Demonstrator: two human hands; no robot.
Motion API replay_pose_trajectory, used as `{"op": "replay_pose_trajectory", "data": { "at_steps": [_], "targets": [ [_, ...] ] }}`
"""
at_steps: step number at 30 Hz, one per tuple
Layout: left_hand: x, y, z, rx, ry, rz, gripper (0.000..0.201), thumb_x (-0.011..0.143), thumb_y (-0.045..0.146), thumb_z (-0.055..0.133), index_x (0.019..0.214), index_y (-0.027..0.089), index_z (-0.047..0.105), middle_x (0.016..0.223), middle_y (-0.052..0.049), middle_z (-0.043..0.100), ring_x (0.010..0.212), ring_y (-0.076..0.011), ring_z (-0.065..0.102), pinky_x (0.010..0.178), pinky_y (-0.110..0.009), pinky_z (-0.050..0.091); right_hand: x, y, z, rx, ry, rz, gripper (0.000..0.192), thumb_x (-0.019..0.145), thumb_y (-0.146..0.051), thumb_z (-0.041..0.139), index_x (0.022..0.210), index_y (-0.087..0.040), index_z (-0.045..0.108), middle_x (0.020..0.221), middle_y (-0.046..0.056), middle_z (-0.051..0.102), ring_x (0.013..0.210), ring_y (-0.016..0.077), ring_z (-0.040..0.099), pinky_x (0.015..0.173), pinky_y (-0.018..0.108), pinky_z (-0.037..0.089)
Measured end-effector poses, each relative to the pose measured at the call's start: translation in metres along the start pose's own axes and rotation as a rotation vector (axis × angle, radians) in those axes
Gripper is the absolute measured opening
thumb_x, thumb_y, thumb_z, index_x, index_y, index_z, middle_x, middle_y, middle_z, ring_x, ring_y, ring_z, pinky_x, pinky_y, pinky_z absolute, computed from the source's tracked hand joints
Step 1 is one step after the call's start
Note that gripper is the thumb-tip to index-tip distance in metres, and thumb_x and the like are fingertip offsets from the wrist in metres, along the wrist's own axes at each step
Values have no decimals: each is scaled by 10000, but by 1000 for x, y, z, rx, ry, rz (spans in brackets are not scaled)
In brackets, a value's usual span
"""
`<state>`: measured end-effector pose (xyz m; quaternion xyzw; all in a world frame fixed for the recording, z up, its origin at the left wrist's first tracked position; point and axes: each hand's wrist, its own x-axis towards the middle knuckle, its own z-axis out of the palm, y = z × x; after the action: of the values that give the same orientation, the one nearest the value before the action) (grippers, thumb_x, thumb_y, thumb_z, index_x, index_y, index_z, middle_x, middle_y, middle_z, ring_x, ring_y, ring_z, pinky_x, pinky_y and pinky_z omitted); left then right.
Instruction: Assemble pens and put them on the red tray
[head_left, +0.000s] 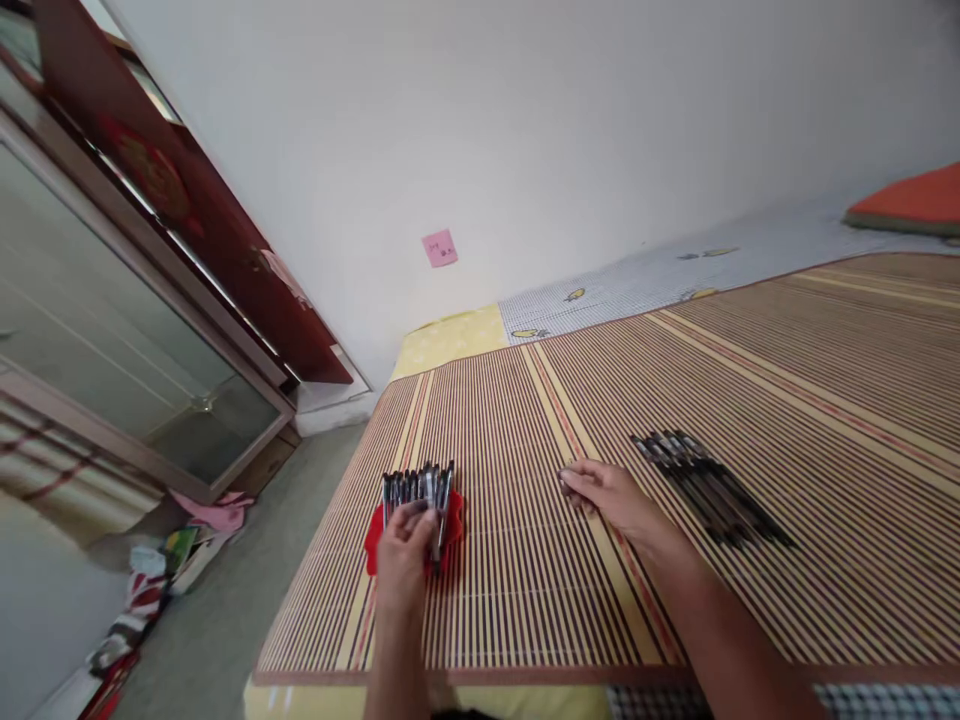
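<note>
My left hand (403,560) closes its grip on dark pens bunched in the red holder (414,530). My right hand (611,495) rests flat and empty on the striped bamboo mat (525,600); I judge gathering the loose black pens (709,487) comes next

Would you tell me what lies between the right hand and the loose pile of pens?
Nothing: in the head view only bare striped mat separates the right hand from the pens.

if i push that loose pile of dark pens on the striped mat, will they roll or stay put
The loose pile of dark slim pens would probably scatter rather than move as one, since nothing binds them. Their round barrels look apt to roll, though the ridged striped bamboo mat may catch them. They look stiff and light.
</note>
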<state>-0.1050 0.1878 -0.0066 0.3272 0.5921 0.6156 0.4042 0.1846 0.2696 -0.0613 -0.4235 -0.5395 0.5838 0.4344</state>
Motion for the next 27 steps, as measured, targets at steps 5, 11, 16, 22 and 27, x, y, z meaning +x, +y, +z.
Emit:
{"op": "replay_pose_trajectory", "data": {
  "at_steps": [5, 11, 16, 22, 27],
  "targets": [
    [31, -3, -49, 72, 178, 121, 558, 506, 439, 891, 907, 149, 634, 708, 8, 673, 542, -140, 602, 496, -256, 488, 2, 0, 4, -33, 25, -7, 344, 811, -518, 677, 863, -178, 684, 756, 49, 667, 664, 161, 598, 579, 285, 412],
    [47, -12, -38, 392, 113, 172, 498, 601, 524, 778, 902, 156, 631, 719, -19, 679, 576, -178, 622, 543, -297, 490, 5, 5, 3, -18, 48, -11, 339, 774, -524, 695, 835, -191, 678, 687, 32, 641, 590, 150, 567, 550, 287, 407],
    [55, -15, -28, 611, 100, 212, 259, 665, 378, 747, 818, 199, 640, 725, -47, 706, 725, -255, 685, 686, -350, 511, 8, 10, 2, -3, 57, -19, 336, 757, -523, 711, 803, -193, 674, 684, 35, 646, 591, 149, 579, 539, 277, 411],
    [56, -18, -19, 860, 152, 234, 124, 732, 236, 714, 829, 224, 636, 815, -77, 732, 826, -287, 693, 752, -359, 470, 5, 4, 4, 1, 43, 18, 324, 764, -500, 710, 858, -191, 683, 732, 45, 667, 622, 153, 594, 533, 267, 407],
    [53, -16, -17, 940, 163, 246, 137, 741, 246, 722, 847, 214, 643, 874, -118, 742, 849, -312, 683, 725, -358, 444, -1, -9, 5, 5, 41, 24, 304, 762, -496, 715, 815, -199, 675, 744, 53, 674, 642, 162, 608, 549, 276, 418]
  ]
}}
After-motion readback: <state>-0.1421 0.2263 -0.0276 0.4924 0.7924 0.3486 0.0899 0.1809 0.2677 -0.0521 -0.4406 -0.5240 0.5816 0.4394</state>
